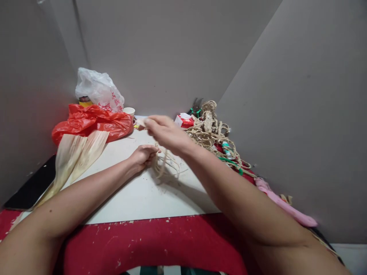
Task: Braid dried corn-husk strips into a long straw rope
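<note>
My left hand (144,157) is closed in a pinch over the white board, its fingertips on a bundle of thin, pale husk strands (161,167). The loose strands curl and hang to the right of that hand, just above the board. Higher up and slightly farther right is my right hand (164,131), a little blurred, with its fingers pressed together. From its fingertips a pale husk strip (140,122) sticks out to the left. Where the strip leads inside the fingers is hidden.
Broad dried corn husks (70,156) lie at left beside a red plastic bag (94,122) and a black flat object (31,187). A paper cup (129,111) stands behind. At right are a heap of braided cord (210,128), pliers (196,107) and a pink object (286,202).
</note>
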Demonstrator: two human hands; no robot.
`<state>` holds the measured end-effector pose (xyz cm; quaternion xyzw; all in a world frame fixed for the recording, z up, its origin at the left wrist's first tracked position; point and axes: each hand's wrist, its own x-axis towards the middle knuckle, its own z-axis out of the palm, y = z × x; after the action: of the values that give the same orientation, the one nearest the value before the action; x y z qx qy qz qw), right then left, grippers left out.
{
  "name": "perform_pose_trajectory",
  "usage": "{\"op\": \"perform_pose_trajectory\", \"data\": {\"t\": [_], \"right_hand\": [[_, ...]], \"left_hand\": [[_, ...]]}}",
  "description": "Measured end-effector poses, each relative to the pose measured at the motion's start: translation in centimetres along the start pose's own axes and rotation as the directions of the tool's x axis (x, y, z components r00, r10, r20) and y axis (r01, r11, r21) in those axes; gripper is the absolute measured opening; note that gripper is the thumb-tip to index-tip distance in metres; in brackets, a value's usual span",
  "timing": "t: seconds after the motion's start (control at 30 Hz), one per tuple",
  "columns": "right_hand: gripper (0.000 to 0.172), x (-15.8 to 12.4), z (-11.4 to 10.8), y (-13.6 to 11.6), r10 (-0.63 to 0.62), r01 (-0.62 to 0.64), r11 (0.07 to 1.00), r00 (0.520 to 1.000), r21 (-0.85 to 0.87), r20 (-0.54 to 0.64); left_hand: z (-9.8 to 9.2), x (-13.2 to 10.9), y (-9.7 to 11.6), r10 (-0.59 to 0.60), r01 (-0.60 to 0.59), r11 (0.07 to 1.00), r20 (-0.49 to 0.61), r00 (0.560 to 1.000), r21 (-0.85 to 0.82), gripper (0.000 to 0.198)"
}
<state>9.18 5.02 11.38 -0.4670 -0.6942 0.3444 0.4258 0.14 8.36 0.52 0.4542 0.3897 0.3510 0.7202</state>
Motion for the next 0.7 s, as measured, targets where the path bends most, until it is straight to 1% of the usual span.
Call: {"op": "perform_pose_trajectory", "data": {"t": [0.03,0.1,0.17,0.2,0.27,0.33,0.43,0.5,0.57,0.63,0.7], "right_hand": [[0.026,-0.7,-1.5,0.8,0.013,-0.013,1.000,0.999,0.003,-0.041],[0.020,-1.7,-4.3,2.2,0.081,-0.077,0.996,0.992,0.042,-0.100],[0.015,-2.0,-6.1,3.5,0.159,-0.147,0.985,0.977,0.095,-0.142],[0.012,-2.0,-6.5,4.0,0.191,-0.173,0.978,0.969,0.120,-0.155],[0.010,-1.8,-6.8,4.7,0.238,-0.213,0.964,0.957,0.158,-0.166],[0.009,-1.6,-6.4,5.5,0.266,-0.243,0.956,0.954,0.163,-0.139],[0.006,-1.5,-5.4,7.1,0.286,-0.280,0.955,0.957,0.101,-0.056],[0.009,-1.5,-5.1,8.5,0.300,-0.298,0.954,0.954,0.039,-0.027],[0.011,-1.3,-5.2,9.8,0.286,-0.287,0.957,0.958,-0.033,-0.041],[0.013,-1.1,-5.4,10.6,0.251,-0.255,0.964,0.967,-0.083,-0.052],[0.011,-1.0,-5.8,10.7,0.244,-0.247,0.968,0.968,-0.045,-0.048]], "left_hand": [[0.0,0.1,0.0,-0.015,0.016,1.000,0.042,0.999,-0.018,0.012],[0.0,0.2,0.1,-0.033,0.039,0.998,0.116,0.993,-0.053,0.010],[-0.1,0.2,0.2,-0.039,0.049,0.996,0.139,0.990,-0.068,0.010],[-0.2,0.3,0.2,-0.043,0.053,0.996,0.143,0.989,-0.068,0.011],[-0.3,0.3,0.3,-0.047,0.057,0.996,0.151,0.987,-0.066,0.011],[-0.4,0.4,0.4,-0.045,0.057,0.996,0.168,0.985,-0.064,0.013],[-0.5,0.6,0.5,-0.047,0.060,0.996,0.191,0.980,-0.063,0.014],[-0.6,0.7,0.6,-0.059,0.072,0.996,0.197,0.979,-0.059,0.014],[-0.6,0.8,0.7,-0.071,0.083,0.995,0.199,0.977,-0.052,0.015],[-0.7,0.9,0.7,-0.079,0.090,0.995,0.205,0.976,-0.046,0.016],[-0.8,0.9,0.7,-0.081,0.092,0.995,0.213,0.974,-0.041,0.016]]}}
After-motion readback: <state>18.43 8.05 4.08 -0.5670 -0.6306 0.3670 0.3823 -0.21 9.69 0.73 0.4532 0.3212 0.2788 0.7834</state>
